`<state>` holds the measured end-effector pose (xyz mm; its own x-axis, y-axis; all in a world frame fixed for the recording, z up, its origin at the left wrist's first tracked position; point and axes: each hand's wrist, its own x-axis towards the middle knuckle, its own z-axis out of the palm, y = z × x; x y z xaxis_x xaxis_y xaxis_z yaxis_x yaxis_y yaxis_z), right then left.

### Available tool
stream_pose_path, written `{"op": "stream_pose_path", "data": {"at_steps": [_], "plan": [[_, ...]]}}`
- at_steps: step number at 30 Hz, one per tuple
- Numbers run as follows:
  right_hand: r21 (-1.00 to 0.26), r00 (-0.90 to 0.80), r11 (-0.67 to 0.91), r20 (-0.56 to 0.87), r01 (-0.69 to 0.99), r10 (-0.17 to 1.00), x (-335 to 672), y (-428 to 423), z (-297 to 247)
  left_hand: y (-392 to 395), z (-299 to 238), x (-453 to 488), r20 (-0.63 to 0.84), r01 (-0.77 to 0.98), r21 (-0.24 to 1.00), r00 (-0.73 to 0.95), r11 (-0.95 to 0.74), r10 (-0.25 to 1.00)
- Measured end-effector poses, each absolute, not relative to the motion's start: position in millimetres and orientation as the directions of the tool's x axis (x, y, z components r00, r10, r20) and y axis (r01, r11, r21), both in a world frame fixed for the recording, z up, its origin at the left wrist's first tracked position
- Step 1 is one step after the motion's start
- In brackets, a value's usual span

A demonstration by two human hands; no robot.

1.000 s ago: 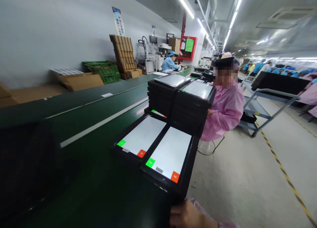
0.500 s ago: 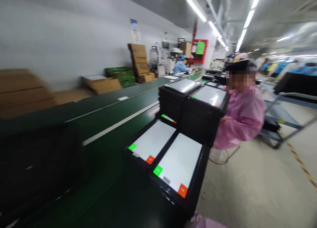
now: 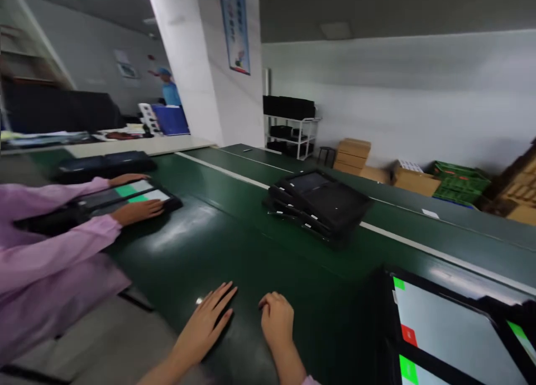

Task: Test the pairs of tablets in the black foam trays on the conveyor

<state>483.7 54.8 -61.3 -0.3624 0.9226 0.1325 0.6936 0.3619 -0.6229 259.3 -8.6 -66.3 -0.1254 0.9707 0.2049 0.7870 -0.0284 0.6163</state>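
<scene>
My left hand [image 3: 205, 325] lies flat on the green work surface [image 3: 234, 245] with its fingers spread and nothing in it. Just to its right, my right hand [image 3: 277, 318] rests on the same surface, fingers curled in and nothing visible in them. Off to the right is a black-framed tablet [image 3: 448, 323], its screen lit white with green and red patches. Part of a second lit screen [image 3: 431, 377] shows below it, cut off by the frame edge. Beyond my hands, several black tablets [image 3: 322, 203] are piled unevenly, apart from both hands.
At the left a co-worker's pink sleeves [image 3: 79, 240] reach in, with a hand [image 3: 140, 210] on a lit tablet [image 3: 157, 195]. Dark devices [image 3: 104, 164] lie behind it. A white pillar [image 3: 234, 106], a rack [image 3: 299, 139], cartons [image 3: 352, 153] and green crates [image 3: 458, 181] stand beyond.
The view has swung left, away from the tall tablet stacks and the seated person in pink. Both my hands and another pink-sleeved co-worker at the left have come into sight.
</scene>
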Motion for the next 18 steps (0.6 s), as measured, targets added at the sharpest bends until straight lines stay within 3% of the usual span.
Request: {"op": "stream_pose_path", "data": {"at_steps": [4, 10, 15, 18], "plan": [[-0.651, -0.311, 0.351, 0.181, 0.673, 0.933, 480, 53, -63, -8, -61, 268, 0.183, 0.854, 0.52, -0.073, -0.033, 0.98], [-0.64, -0.229, 0.369, 0.295, 0.674, 0.928, 470, 58, -72, -13, -59, 268, 0.243, 0.866, 0.496, -0.064, -0.068, 0.968], [-0.474, -0.305, 0.468, 0.381, 0.746, 0.873, 441, 69, -84, -23, -78, 264, 0.431, 0.816, 0.546, -0.079, -0.19, 0.899], [-0.322, -0.422, 0.549, 0.386, 0.772, 0.82, 399, 84, -89, -22, -88, 262, 0.507, 0.699, 0.649, -0.104, -0.3, 0.856]]}}
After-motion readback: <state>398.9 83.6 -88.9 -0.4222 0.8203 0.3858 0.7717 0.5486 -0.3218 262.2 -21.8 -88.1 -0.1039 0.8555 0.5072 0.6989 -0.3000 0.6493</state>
